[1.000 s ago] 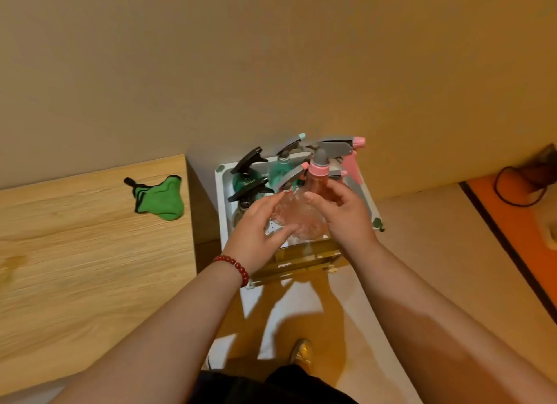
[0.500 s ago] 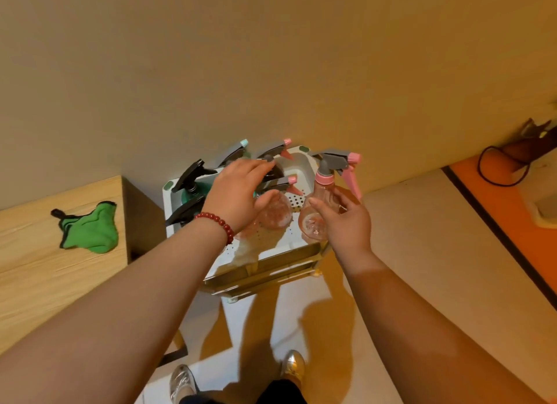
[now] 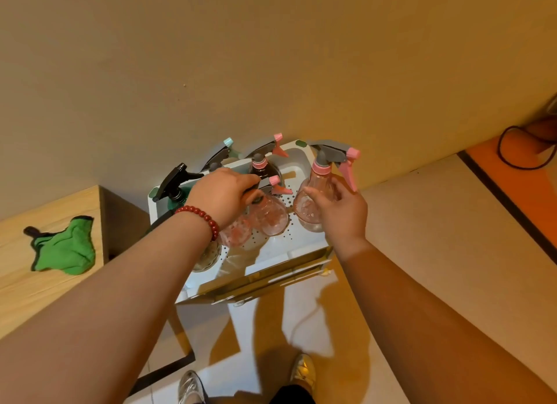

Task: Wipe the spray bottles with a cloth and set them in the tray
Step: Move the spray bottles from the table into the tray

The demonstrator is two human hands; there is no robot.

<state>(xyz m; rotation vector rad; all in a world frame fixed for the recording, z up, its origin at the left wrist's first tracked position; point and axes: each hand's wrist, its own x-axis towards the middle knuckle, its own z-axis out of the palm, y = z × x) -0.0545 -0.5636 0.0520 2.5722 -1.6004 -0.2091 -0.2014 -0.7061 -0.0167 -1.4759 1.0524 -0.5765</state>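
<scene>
Lying on the wooden table (image 3: pixel 36 286) at far left, the green cloth (image 3: pixel 64 248) is well apart from both hands, which suggests the wiping of these bottles is done. Next, the left hand (image 3: pixel 224 194) curls its fingers round the sprayer neck of a clear pink-tinted bottle (image 3: pixel 272 218) standing in the white perforated tray (image 3: pixel 304 247), probably steadying it to make room. Rightmost, the right hand (image 3: pixel 342 212) clasps a second pink bottle (image 3: pixel 312 203), upright at the tray's right side; whether it has landed I cannot tell
</scene>
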